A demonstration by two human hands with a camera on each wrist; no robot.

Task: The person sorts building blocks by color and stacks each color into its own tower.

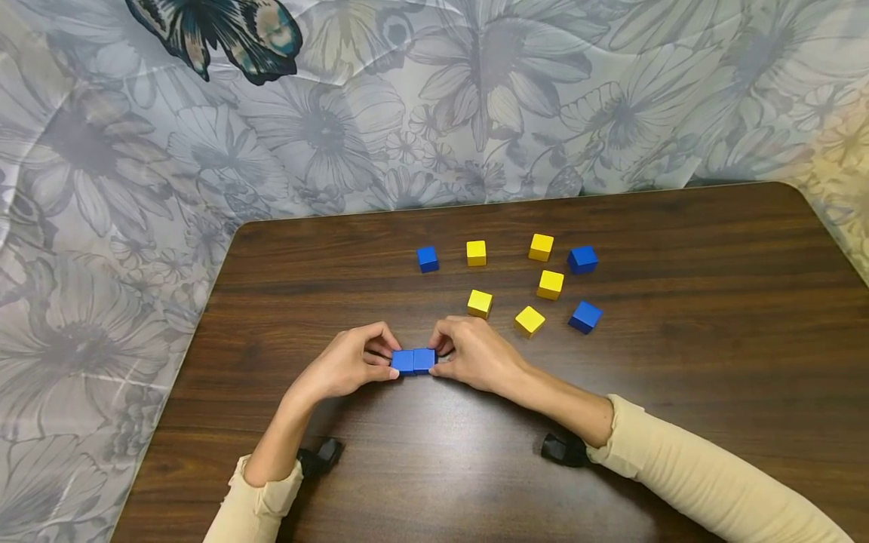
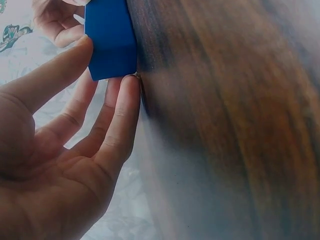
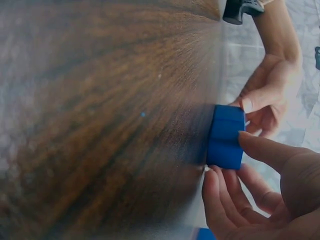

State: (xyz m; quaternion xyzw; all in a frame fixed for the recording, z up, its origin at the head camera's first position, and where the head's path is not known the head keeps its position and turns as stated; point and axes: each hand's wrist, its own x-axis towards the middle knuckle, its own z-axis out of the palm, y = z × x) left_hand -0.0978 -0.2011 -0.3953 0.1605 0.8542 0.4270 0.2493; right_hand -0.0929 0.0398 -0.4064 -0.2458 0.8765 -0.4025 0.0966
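Two blue cubes stand side by side and touch on the brown wooden table, the left blue cube [image 1: 403, 363] against the right blue cube [image 1: 424, 360]. My left hand [image 1: 344, 362] holds the left one between thumb and fingers at its outer end. From the other side my right hand [image 1: 480, 356] pinches the right one the same way. Seen from the left wrist, the thumb [image 2: 65, 70] lies on the edge of a blue face [image 2: 111, 40]. In the right wrist view the seam between both cubes shows, with the thumb [image 3: 265, 150] on the nearer one.
Beyond the hands lie several loose yellow cubes, such as one yellow cube [image 1: 529, 321] near the right hand. Loose blue cubes lie at the back left [image 1: 428, 259] and on the right [image 1: 584, 317]. A flowered cloth [image 1: 407, 113] hangs behind the table [image 1: 713, 302].
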